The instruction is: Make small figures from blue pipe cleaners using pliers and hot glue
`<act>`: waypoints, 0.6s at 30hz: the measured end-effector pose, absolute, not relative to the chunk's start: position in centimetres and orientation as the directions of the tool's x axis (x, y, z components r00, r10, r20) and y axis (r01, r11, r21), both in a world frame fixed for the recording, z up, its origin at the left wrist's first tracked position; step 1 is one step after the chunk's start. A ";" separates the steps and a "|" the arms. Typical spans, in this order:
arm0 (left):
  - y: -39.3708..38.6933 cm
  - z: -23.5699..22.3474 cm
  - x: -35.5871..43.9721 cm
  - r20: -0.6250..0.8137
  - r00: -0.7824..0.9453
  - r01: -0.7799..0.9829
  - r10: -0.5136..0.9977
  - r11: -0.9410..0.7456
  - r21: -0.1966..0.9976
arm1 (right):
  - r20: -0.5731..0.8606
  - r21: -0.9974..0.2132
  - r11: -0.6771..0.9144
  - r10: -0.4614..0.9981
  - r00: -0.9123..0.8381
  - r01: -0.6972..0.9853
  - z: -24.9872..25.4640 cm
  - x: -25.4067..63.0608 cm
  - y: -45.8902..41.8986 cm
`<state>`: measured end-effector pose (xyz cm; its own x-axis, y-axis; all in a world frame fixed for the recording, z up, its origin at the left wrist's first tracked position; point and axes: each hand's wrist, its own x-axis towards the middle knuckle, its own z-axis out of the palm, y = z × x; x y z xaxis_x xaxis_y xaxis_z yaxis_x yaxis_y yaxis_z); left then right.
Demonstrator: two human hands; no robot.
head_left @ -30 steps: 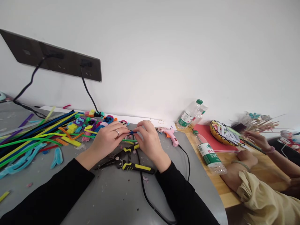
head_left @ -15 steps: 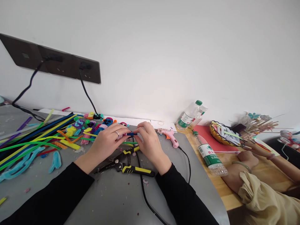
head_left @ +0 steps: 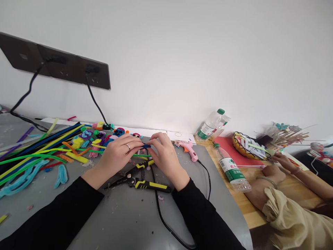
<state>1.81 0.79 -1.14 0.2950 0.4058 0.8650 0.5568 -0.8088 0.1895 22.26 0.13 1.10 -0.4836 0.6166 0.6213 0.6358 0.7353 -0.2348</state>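
Observation:
My left hand point(head_left: 118, 152), with a ring on one finger, pinches one end of a short dark blue pipe cleaner point(head_left: 146, 146). The fingertips of my right hand point(head_left: 165, 158) are closed on its other end, so the two hands nearly meet over the grey mat point(head_left: 125, 222). Beneath them lie wire strippers point(head_left: 145, 184) with black and yellow handles. A pink glue gun point(head_left: 189, 148) rests just right of my right hand. Left of my left hand are several small fuzzy figures point(head_left: 88, 137) and many coloured pipe cleaners point(head_left: 33, 152).
Plastic water bottles point(head_left: 232, 172) stand and lie on the wooden table at right. Beyond them are a red folder point(head_left: 226, 147) and a basket of paper strips point(head_left: 249, 147). Another person's arm point(head_left: 262, 189) rests there. A black cord point(head_left: 158, 211) crosses the mat; a dark socket panel point(head_left: 65, 64) is on the wall.
The dark blue pipe cleaner now looks bent between my fingertips, where it was straighter before. The view has shifted slightly. The other person's hand at right has moved a little.

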 end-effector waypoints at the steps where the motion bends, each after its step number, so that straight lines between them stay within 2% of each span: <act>1: 0.8 -1.1 1.8 0.868 0.298 0.556 0.397 -0.812 0.181 | 0.621 -0.238 0.733 0.619 -0.481 0.637 1.1 22.3 0.1; 7: 0.7 -0.9 1.8 0.873 0.322 0.559 0.367 -0.818 0.138 | 0.615 -0.231 0.725 0.625 -0.480 0.649 1.2 22.2 0.1; 18: 0.8 -1.0 1.8 0.857 0.334 0.566 0.392 -0.811 0.151 | 0.634 -0.196 0.731 0.603 -0.484 0.654 1.0 22.4 0.4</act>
<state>1.76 0.76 -1.00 0.3335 0.3922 0.8573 0.5658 -0.8106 0.1507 22.42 0.38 0.96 -0.4836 0.6031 0.6343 0.6537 0.7308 -0.1965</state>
